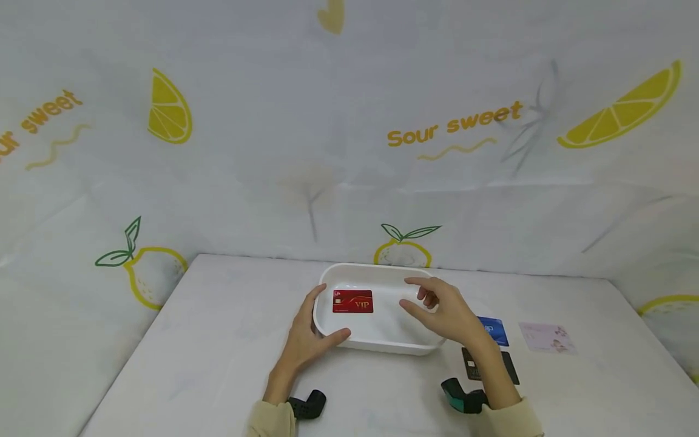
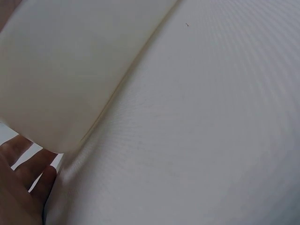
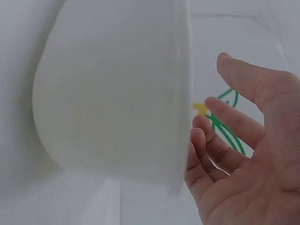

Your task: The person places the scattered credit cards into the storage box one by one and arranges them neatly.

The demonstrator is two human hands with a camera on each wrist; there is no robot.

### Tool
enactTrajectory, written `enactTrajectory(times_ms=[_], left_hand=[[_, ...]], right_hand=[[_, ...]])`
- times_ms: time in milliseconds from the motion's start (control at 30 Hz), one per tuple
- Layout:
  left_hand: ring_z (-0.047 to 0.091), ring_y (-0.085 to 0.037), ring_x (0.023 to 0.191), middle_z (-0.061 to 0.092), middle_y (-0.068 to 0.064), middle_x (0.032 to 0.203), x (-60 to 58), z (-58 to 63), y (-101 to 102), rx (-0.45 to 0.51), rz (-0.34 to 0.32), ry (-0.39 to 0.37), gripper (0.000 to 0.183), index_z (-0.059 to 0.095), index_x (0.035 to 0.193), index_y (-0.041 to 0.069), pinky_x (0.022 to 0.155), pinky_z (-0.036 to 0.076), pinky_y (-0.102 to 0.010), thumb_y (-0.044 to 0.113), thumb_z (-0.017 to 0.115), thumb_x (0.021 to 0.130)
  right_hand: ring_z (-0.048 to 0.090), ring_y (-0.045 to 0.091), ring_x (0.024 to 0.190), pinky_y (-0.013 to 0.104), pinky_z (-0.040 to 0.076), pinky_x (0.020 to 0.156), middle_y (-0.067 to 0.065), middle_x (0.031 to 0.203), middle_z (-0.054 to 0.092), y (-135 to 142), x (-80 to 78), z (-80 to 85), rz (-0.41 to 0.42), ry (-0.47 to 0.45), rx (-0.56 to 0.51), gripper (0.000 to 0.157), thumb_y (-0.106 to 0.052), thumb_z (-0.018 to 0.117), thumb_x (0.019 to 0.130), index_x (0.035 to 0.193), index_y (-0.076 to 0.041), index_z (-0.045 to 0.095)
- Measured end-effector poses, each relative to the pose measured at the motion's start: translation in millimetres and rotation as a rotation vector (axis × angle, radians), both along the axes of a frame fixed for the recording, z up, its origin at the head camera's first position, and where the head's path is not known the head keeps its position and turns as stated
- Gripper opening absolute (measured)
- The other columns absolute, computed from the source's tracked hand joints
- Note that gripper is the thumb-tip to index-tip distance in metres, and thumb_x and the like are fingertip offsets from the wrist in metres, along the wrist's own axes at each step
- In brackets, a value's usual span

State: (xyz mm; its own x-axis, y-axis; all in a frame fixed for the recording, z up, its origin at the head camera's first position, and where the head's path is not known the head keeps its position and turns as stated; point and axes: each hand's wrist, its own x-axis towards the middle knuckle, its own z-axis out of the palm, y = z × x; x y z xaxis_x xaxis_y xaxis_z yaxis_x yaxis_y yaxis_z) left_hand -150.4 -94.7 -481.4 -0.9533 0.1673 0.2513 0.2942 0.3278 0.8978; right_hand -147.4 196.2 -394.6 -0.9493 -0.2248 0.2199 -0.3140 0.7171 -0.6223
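A white tray (image 1: 355, 350) stands on the table, and a red VIP card (image 1: 352, 301) lies flat inside it on the left. My left hand (image 1: 304, 338) holds the tray's left end, thumb over the near rim and fingers along the outer side. The left wrist view shows these fingers (image 2: 37, 168) against the tray's wall. Over the tray's right end hovers my right hand (image 1: 445, 309), thumb and index finger spread apart, the other fingers loosely bent, nothing between them. Seen from the right wrist, the fingers (image 3: 229, 154) are beside the tray's rim.
Right of the tray lie a blue card (image 1: 494, 331), a black card (image 1: 509, 367) partly hidden under my right forearm, and a pale pink card (image 1: 548, 337). A white backdrop (image 1: 273, 152) printed with lemons rises behind the table (image 1: 218, 340).
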Motion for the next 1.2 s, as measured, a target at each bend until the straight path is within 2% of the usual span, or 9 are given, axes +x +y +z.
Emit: enactTrajectory(times_ms=[333, 667, 967, 1200], left_hand=[[0.05, -0.034, 0.14, 0.049, -0.015, 0.155, -1.2, -2.7, -2, -0.001, -0.012, 0.013, 0.1, 0.035, 0.156, 0.012, 0.115, 0.038, -0.064, 0.034, 0.087, 0.074], [0.05, -0.033, 0.139, 0.049, -0.016, 0.155, -1.9, -0.6, -1, -0.001, -0.013, 0.001, 0.099, 0.036, 0.156, 0.01, 0.114, 0.039, -0.064, 0.034, 0.087, 0.074], [0.05, -0.032, 0.138, 0.049, -0.014, 0.155, -2.6, -1.2, -2, 0.003, -0.023, 0.001, 0.098, 0.036, 0.156, 0.012, 0.114, 0.04, -0.064, 0.036, 0.086, 0.075], [0.049, -0.033, 0.14, 0.048, -0.014, 0.156, -2.7, -2.4, -2, 0.006, -0.019, 0.007, 0.098, 0.037, 0.155, 0.014, 0.115, 0.038, -0.065, 0.034, 0.087, 0.074]], right_hand=[[0.052, 0.008, 0.079, 0.023, 0.047, 0.067, 0.006, 0.092, 0.061, 35, 16.7, 3.5, -0.079, 0.03, -0.026, 0.045, -0.024, 0.078, 0.091, 0.131, -0.005, 0.067], [0.05, 0.001, 0.077, 0.018, 0.049, 0.069, 0.007, 0.096, 0.06, 74, 27.5, -3.0, -0.132, 0.059, -0.002, 0.049, -0.02, 0.079, 0.089, 0.133, -0.003, 0.064], [0.049, 0.001, 0.077, 0.019, 0.048, 0.07, 0.007, 0.099, 0.059, 102, 35.5, -16.6, -0.151, -0.007, 0.016, 0.052, -0.019, 0.081, 0.088, 0.134, -0.003, 0.064], [0.05, 0.005, 0.081, 0.02, 0.047, 0.066, 0.01, 0.105, 0.062, 122, 37.6, -26.8, -0.177, -0.152, 0.077, 0.056, -0.027, 0.079, 0.09, 0.137, -0.003, 0.061]])
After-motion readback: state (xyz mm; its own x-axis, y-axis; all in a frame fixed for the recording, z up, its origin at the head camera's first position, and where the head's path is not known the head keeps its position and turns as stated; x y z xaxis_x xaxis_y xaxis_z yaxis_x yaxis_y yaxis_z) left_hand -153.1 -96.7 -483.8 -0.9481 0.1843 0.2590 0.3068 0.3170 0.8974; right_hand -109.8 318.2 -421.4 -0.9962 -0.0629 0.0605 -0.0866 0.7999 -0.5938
